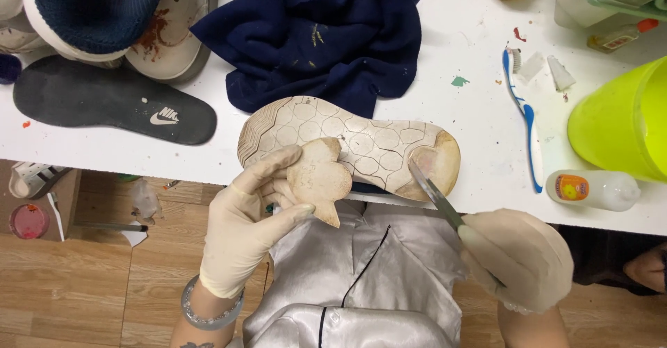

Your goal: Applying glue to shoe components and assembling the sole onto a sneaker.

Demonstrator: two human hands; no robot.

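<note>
A shoe lies sole-up at the front table edge; its worn cream sole (368,146) shows a hexagon pattern. My gloved left hand (243,226) pinches a peeled-back tan rubber patch (321,180) lifted from the sole's forefoot. My gloved right hand (517,257) grips a thin metal blade (434,191) whose tip rests against the heel pad (434,167) of the sole.
A dark blue cloth (326,35) lies behind the shoe. A black insole (111,101) and another shoe (90,14) are at left. A blue-white toothbrush (524,115), a small white bottle (590,188) and a lime-green bucket (622,122) stand at right.
</note>
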